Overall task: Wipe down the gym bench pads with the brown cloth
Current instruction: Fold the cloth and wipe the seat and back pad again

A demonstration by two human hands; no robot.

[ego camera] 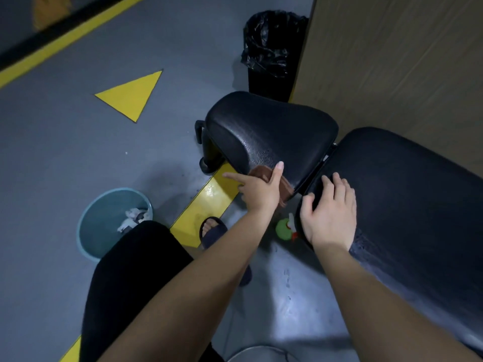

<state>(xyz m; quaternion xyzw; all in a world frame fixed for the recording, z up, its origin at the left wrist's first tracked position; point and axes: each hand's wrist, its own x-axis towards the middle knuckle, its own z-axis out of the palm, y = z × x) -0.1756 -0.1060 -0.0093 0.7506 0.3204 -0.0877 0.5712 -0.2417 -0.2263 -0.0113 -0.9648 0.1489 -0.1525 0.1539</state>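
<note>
A black gym bench stands at the right, with a small seat pad (271,134) and a long back pad (413,199). My left hand (258,190) presses the brown cloth (285,188) against the near lower edge of the seat pad, thumb up on the pad and index finger pointing left. Most of the cloth is hidden behind the hand. My right hand (330,212) lies flat, fingers slightly apart, on the near end of the back pad, beside the gap between the two pads. The back pad's near side looks wet.
A green spray bottle (286,228) stands on the floor under the bench. A teal bin (112,220) with crumpled paper sits at the left, and a black bin with a bag (271,53) stands behind the seat. My knee and slippered foot (211,231) are near. A brown wall (405,61) is at the right.
</note>
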